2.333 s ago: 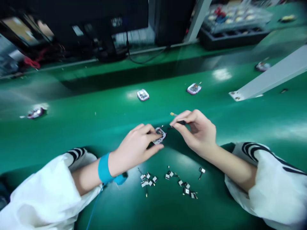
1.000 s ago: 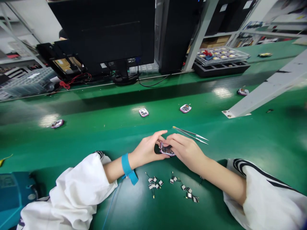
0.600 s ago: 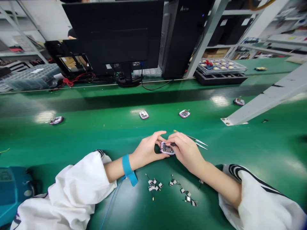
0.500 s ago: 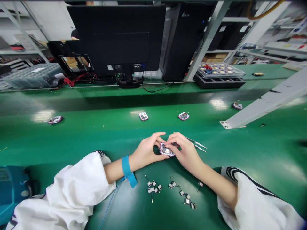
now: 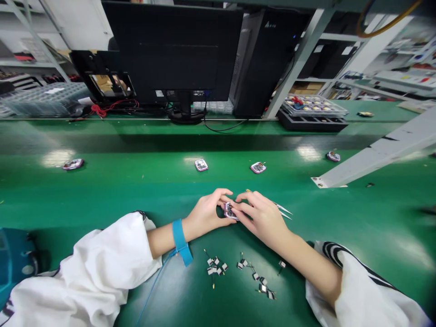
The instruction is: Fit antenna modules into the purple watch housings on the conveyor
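My left hand (image 5: 205, 212) is closed around the edge of a small rounded device (image 5: 229, 210) with a white and purple rim and an exposed circuit board. My right hand (image 5: 260, 215) has its fingers bent and pressed on the device's board, covering its right part; whatever lies under the fingertips is hidden. Tweezers (image 5: 284, 211) show behind my right hand, tips to the right; I cannot tell whether the hand holds them. Below the hands lie small square modules with short leads, in a left cluster (image 5: 214, 268) and a right cluster (image 5: 262, 284), plus a single module (image 5: 282, 264).
Similar open devices lie across the green bench: a far-left one (image 5: 73, 164), two in the middle (image 5: 201, 165) (image 5: 258, 167) and one at right (image 5: 333, 156). A slanted white post (image 5: 371, 147) meets the bench. A monitor (image 5: 177, 50) and stacked trays (image 5: 311, 109) stand behind. A blue cord trails from my left wrist strap (image 5: 181, 240).
My right hand has shifted slightly over the device and now covers more of its board. The device looks slightly turned. The whole view has moved a little; the loose modules lie as before.
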Demonstrator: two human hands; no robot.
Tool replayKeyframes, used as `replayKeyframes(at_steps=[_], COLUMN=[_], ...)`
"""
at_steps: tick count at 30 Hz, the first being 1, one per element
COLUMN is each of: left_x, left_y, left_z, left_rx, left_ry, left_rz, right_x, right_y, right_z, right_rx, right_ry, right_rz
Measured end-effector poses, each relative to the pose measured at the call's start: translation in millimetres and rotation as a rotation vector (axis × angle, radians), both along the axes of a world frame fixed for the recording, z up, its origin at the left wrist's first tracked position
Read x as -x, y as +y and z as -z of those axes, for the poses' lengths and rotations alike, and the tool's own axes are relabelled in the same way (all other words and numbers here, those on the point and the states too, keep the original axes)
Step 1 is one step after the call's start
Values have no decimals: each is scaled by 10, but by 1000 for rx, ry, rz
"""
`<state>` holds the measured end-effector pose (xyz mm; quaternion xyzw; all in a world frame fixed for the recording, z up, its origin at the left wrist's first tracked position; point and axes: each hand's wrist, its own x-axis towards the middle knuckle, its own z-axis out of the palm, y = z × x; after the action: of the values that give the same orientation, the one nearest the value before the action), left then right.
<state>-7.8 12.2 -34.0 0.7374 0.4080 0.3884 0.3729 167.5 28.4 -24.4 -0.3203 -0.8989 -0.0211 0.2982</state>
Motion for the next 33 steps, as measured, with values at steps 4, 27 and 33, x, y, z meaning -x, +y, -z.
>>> replayKeyframes(at_steps=[4, 27, 33], left_x=[-10, 621, 1456], left_y=[12, 218, 597], left_z=[7, -82, 66], left_rx=[29, -84, -78], left_ry=[-16, -20, 182], left_rz=[22, -343, -730], right_x=[-30, 690, 1162], right_y=[21, 710, 1417], right_z=[8, -519, -302], right_rx=[-64, -59, 108], right_ry=[-59, -427, -504], right_rz=[-9, -315, -281])
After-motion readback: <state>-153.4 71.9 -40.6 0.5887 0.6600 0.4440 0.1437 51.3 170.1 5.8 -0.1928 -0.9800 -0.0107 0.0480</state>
